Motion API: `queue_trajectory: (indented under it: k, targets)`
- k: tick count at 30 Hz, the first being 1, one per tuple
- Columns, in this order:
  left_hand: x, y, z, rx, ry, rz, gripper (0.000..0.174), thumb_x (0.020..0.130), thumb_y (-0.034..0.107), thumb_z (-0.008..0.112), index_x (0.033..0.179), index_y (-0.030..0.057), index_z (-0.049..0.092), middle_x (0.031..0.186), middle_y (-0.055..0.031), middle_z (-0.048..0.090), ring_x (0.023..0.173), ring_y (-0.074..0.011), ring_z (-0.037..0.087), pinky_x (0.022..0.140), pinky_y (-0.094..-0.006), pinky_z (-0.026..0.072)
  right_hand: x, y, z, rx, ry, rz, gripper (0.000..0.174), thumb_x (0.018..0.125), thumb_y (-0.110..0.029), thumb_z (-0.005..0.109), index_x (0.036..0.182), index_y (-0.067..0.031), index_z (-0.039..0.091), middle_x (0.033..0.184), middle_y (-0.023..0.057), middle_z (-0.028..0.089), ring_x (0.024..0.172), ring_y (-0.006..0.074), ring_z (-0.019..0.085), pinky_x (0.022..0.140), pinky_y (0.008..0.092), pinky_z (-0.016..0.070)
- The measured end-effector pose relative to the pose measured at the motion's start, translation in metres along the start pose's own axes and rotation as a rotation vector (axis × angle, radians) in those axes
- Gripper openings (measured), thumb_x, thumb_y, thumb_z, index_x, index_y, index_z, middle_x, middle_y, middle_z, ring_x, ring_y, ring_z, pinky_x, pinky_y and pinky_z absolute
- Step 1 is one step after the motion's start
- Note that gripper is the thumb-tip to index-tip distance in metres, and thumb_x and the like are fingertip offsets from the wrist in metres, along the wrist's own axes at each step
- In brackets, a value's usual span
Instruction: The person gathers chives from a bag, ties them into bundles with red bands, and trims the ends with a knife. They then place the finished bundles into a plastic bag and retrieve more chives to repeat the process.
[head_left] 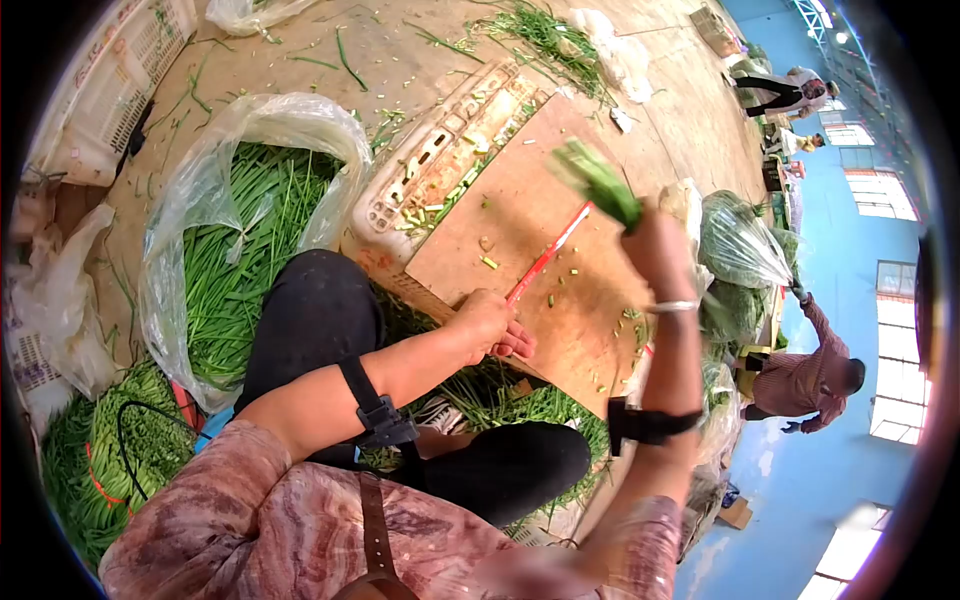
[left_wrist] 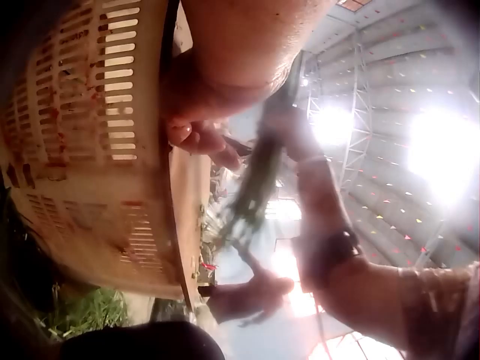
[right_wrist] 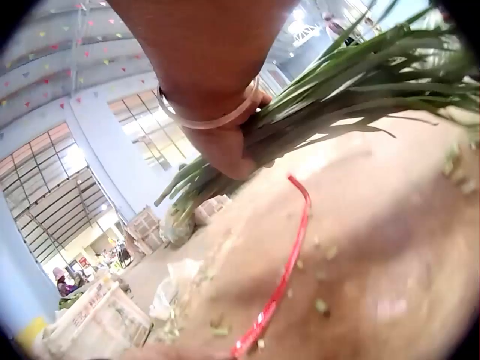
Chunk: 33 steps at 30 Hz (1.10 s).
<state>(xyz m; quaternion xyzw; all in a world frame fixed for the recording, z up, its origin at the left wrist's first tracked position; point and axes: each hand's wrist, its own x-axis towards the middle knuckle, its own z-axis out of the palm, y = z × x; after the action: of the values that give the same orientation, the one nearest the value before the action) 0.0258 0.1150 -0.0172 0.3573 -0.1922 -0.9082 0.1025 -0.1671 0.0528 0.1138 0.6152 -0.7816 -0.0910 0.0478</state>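
My left hand (head_left: pixel 487 324) is low over the near edge of a wooden board (head_left: pixel 500 235), fingers curled, pinching one end of a red tie (head_left: pixel 545 262). The tie's free length stretches away across the board. Raised above the board's right side, my right hand (head_left: pixel 660 255) grips a bunch of long green stalks (head_left: pixel 595 180), blurred in the head view. In the right wrist view the fingers (right_wrist: pixel 229 154) wrap around the bunch, and the loose green ends spread out to the right. The red tie (right_wrist: pixel 285 274) curves over the board below it.
The board lies on an upturned plastic crate (head_left: pixel 385 205) strewn with cut stem bits. A clear plastic bag (head_left: pixel 165 260) of green stalks stands at left, with bundled stalks (head_left: pixel 140 440) nearer me. Several people are at right, one (head_left: pixel 810 385) by large filled bags.
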Motion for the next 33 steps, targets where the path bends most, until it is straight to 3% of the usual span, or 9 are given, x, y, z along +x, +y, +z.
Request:
queue_trajectory:
  k: [3, 13, 19, 21, 23, 25, 29, 32, 33]
  targets:
    - [-0.003, 0.002, 0.004, -0.004, 0.021, -0.012, 0.018, 0.091, 0.01, 0.037, 0.098, -0.0058, 0.042, 0.08, -0.0207, 0.063, 0.062, -0.0242, 0.065, 0.043, -0.0251, 0.0443, -0.005, -0.02, 0.096, 0.035, 0.103, -0.264, 0.047, 0.067, -0.024, 0.071, 0.106, -0.007, 0.05, 0.088, 0.019, 0.059, 0.083, 0.0349, 0.058, 0.067, 0.0432, 0.0483]
    - [0.012, -0.009, 0.002, -0.033, -0.007, -0.041, 0.042, 0.091, 0.037, 0.044, 0.1, -0.0044, 0.047, 0.079, -0.0233, 0.06, 0.062, -0.0275, 0.064, 0.047, -0.03, 0.0491, -0.011, -0.028, 0.088, 0.216, 0.009, -0.182, 0.087, 0.071, -0.042, 0.068, 0.138, -0.0096, 0.022, 0.129, 0.0199, 0.041, 0.116, 0.0359, 0.04, 0.093, 0.0472, 0.0322]
    - [-0.089, 0.041, -0.028, 1.209, 0.114, 0.509, 0.047, 0.084, 0.039, 0.054, 0.103, -0.0047, 0.05, 0.076, -0.0163, 0.062, 0.07, -0.025, 0.064, 0.054, -0.033, 0.0484, -0.014, -0.034, 0.104, 0.14, 0.058, -0.217, 0.087, 0.076, -0.041, 0.063, 0.142, -0.0115, 0.015, 0.14, 0.0157, 0.03, 0.125, 0.0338, 0.033, 0.1, 0.0482, 0.0249]
    - [-0.123, 0.064, -0.085, 1.1, 0.135, 0.767, 0.044, 0.084, 0.031, 0.056, 0.11, -0.0031, 0.05, 0.079, -0.0134, 0.063, 0.073, -0.0233, 0.064, 0.057, -0.0312, 0.0493, -0.013, -0.032, 0.101, 0.166, 0.059, -0.223, 0.089, 0.076, -0.043, 0.063, 0.142, -0.0126, 0.012, 0.142, 0.0168, 0.027, 0.127, 0.0348, 0.031, 0.101, 0.0495, 0.0232]
    - [-0.17, 0.086, -0.135, 0.314, 0.225, 0.548, 0.033, 0.087, 0.021, 0.053, 0.111, -0.0018, 0.051, 0.086, -0.0121, 0.063, 0.068, -0.0179, 0.063, 0.06, -0.0273, 0.0499, -0.017, -0.032, 0.092, 0.131, 0.098, -0.216, 0.093, 0.075, -0.046, 0.062, 0.143, -0.0149, 0.007, 0.143, 0.0195, 0.022, 0.128, 0.0371, 0.029, 0.101, 0.055, 0.021]
    - [-0.168, 0.073, -0.214, 0.363, 0.621, 0.727, 0.038, 0.088, 0.022, 0.053, 0.116, -0.0027, 0.048, 0.09, -0.0124, 0.062, 0.073, -0.0175, 0.063, 0.06, -0.0249, 0.0492, -0.026, -0.039, 0.076, 0.044, 0.223, -0.189, 0.087, 0.077, -0.037, 0.064, 0.143, -0.0138, 0.012, 0.141, 0.0203, 0.026, 0.127, 0.0373, 0.029, 0.102, 0.0517, 0.0219]
    - [-0.094, 0.01, -0.306, 1.13, 1.228, 0.4, 0.056, 0.081, 0.035, 0.06, 0.117, -0.0053, 0.047, 0.102, -0.0197, 0.056, 0.098, -0.0285, 0.055, 0.08, -0.0405, 0.046, -0.051, -0.076, 0.031, 0.254, 0.351, -0.293, 0.07, 0.077, -0.023, 0.064, 0.137, -0.0099, 0.029, 0.129, 0.0204, 0.044, 0.115, 0.0355, 0.045, 0.095, 0.0431, 0.0356]
    - [-0.042, -0.013, -0.292, 1.324, 1.18, 0.523, 0.047, 0.076, 0.03, 0.061, 0.107, -0.0045, 0.053, 0.106, -0.0213, 0.052, 0.1, -0.0352, 0.051, 0.087, -0.0438, 0.0416, -0.083, -0.143, 0.012, 0.691, -0.008, -0.483, 0.05, 0.076, -0.011, 0.064, 0.123, -0.0052, 0.047, 0.094, 0.0174, 0.062, 0.08, 0.0305, 0.061, 0.069, 0.0366, 0.0492]
    - [-0.046, -0.003, -0.265, 1.266, 0.941, 0.19, 0.042, 0.074, 0.026, 0.06, 0.104, -0.0035, 0.054, 0.109, -0.0194, 0.05, 0.104, -0.0341, 0.049, 0.088, -0.0415, 0.042, -0.089, -0.17, 0.01, 0.658, -0.082, -0.568, 0.047, 0.075, -0.01, 0.064, 0.119, -0.0046, 0.049, 0.085, 0.0163, 0.063, 0.07, 0.0297, 0.062, 0.062, 0.0372, 0.0504]
